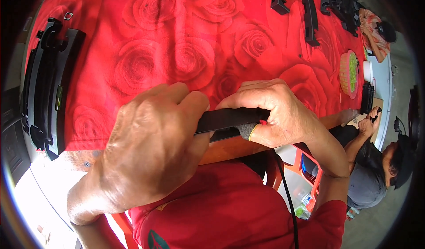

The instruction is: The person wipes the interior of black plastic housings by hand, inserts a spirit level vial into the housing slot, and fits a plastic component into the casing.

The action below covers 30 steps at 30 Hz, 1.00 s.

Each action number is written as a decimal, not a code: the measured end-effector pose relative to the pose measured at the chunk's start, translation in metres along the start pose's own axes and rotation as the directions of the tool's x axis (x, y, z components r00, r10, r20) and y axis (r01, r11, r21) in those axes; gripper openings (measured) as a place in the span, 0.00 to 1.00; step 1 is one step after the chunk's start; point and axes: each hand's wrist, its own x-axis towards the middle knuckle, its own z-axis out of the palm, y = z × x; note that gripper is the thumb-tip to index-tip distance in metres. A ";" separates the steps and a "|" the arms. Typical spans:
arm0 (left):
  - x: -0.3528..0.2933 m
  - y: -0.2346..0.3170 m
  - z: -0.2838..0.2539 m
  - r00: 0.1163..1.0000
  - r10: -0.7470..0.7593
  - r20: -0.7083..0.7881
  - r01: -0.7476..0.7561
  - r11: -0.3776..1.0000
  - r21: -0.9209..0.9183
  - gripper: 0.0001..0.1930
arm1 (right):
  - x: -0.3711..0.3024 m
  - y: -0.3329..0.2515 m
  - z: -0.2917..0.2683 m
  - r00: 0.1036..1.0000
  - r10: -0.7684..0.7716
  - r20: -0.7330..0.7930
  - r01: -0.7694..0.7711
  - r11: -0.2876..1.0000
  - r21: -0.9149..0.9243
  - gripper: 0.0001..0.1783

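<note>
Close to my body, above the table's near edge, a long flat black plastic part (226,119) is held between my two hands. The fingers of my left hand (150,136) are curled round its left end and hide it. My right hand (283,109) grips the other end, with its fingers bent over the top. A grey fabric sleeve (246,130) with a yellow edge covers the thumb of that hand. Underneath, the part's lower side is mostly covered by my hands.
Black plastic parts (75,67) lie along the table's left side. Several more black parts (312,19) are at the far right. A pink-rimmed basket (349,74) with green contents stands on the right, over a red rose-print cloth (177,32). Beyond it, another person (367,173) works.
</note>
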 end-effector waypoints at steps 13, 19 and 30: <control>0.010 -0.005 0.008 1.000 -0.003 0.018 0.005 0.996 -0.094 0.10 | 0.000 0.001 0.000 0.999 0.030 -0.012 -0.029 0.996 0.083 0.19; 0.011 -0.005 0.010 0.999 -0.025 0.023 0.028 0.991 -0.132 0.09 | 0.002 0.000 -0.003 0.999 0.046 0.017 -0.047 0.996 0.074 0.18; 0.010 -0.006 0.010 0.998 -0.051 0.025 0.055 0.984 -0.168 0.09 | 0.002 0.001 -0.001 0.999 0.046 0.002 -0.046 0.994 0.099 0.18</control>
